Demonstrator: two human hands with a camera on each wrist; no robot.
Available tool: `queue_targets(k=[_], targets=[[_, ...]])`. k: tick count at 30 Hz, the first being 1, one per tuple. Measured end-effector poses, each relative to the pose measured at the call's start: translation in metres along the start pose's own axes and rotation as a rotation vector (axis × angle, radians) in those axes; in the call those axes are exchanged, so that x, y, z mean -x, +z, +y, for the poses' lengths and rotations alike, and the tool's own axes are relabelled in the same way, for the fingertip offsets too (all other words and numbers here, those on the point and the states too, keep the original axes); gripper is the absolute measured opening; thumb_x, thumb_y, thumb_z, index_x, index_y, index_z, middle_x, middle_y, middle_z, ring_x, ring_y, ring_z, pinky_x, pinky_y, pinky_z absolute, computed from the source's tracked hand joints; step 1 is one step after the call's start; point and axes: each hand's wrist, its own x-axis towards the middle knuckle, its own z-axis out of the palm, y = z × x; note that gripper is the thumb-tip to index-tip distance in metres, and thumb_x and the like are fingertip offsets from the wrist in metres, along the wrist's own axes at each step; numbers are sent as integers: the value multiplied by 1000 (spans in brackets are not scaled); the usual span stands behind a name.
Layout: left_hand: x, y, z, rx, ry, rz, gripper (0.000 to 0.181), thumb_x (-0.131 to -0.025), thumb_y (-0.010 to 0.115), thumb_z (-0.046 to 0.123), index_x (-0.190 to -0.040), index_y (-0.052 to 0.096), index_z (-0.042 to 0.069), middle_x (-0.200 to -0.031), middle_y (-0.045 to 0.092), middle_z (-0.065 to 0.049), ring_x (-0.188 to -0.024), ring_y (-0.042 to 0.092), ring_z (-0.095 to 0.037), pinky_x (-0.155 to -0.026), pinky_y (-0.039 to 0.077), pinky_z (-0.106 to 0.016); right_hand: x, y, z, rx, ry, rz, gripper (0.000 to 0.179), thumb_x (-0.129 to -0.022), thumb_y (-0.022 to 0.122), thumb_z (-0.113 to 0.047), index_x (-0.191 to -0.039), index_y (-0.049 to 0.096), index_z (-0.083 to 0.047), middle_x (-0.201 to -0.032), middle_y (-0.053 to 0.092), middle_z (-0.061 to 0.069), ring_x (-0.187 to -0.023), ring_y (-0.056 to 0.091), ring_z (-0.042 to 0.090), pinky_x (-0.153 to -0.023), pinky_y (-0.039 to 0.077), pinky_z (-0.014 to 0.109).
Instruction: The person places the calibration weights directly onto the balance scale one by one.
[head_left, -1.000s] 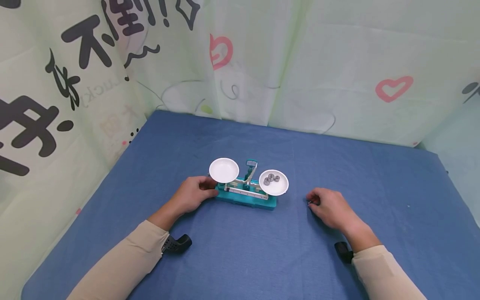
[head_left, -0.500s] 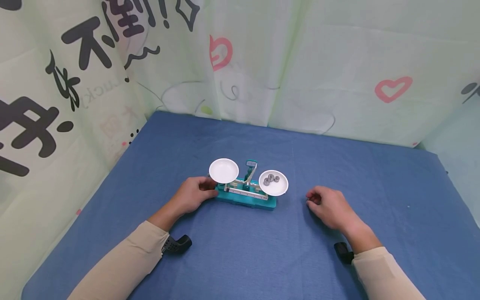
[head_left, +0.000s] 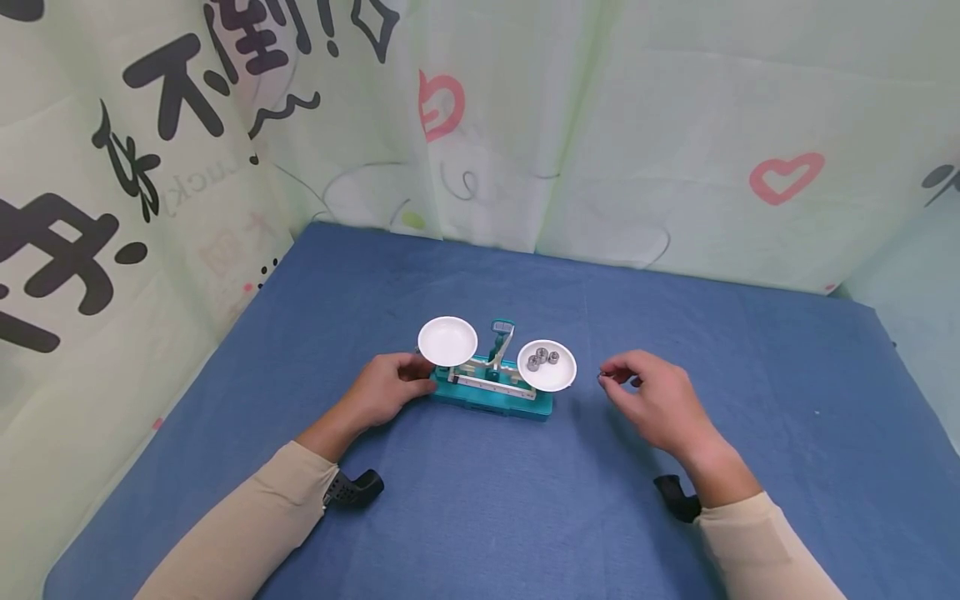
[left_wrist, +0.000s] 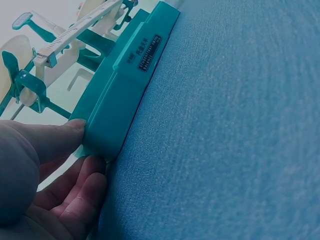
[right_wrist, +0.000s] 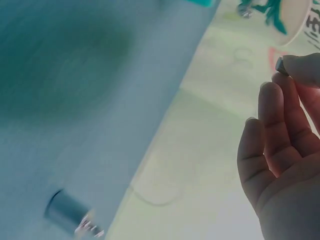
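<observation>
- Pale curtain printed with hearts and dark characters hangs behind the balance, and the blue-covered table spreads on all sides beneath it.
- Balance, a teal one whose label includes "STUDENT" and "BALANCE", sits on the table between my hands; I take it that I want it within reach of both.
- Left pan and right pan ride at the balance's two ends, to either side of its upright pointer, probably so that one load can be set against another.
- Metal pieces, three and nut-like, lie close together in the pan at the balance's right end, perhaps grouped there to count as one load.
- My left hand grips the balance's left end, thumb against the base and fingers curled at its end, most likely to steady it.
- My right hand, just beyond the balance's right pan and apart from it, pinches a small piece between thumb and forefinger, a fitting hold for something so little.
- Dark cylinder with a shiny end shows in the right wrist view, well apart from the balance; I cannot tell what it is.
</observation>
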Motion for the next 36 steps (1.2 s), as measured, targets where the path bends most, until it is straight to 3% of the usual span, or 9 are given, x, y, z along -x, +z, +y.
queue_targets(k=[7, 13, 22, 36], targets=[[0, 0, 1, -3, -2, 2, 30, -93, 73, 15, -118, 70, 1, -112, 70, -10, -103, 64, -24, -91, 51, -42, -10, 4, -20, -64, -33, 1, 10, -89, 72, -2, -99, 73, -4, -93, 68, 6, -88, 64, 25, -82, 53, 49], [0, 1, 1, -1, -7, 3, 30, -92, 74, 15, -118, 70, 1, -112, 70, -10, -104, 64, -24, -92, 51, -42, -16, 12, -29, -55, -61, -9, 10, -89, 72, -3, -100, 74, -4, -96, 70, 8, -93, 63, 27, -83, 51, 49], [1, 1, 2, 6, 0, 9, 29, -92, 74, 14, -118, 70, 0, -111, 71, -10, -102, 64, -24, -92, 51, -42, -23, 18, -36, -48, -100, 3, 9, -89, 71, -4, -97, 75, -5, -97, 72, 9, -99, 58, 31, -92, 41, 56], [2, 0, 3, 4, -9, 8, 29, -92, 74, 15, -117, 71, 1, -111, 71, -9, -102, 64, -23, -91, 51, -42, -27, 23, -43, -6, -124, 16, 6, -88, 73, -6, -93, 76, -5, -94, 73, 9, -96, 60, 31, -91, 41, 58]])
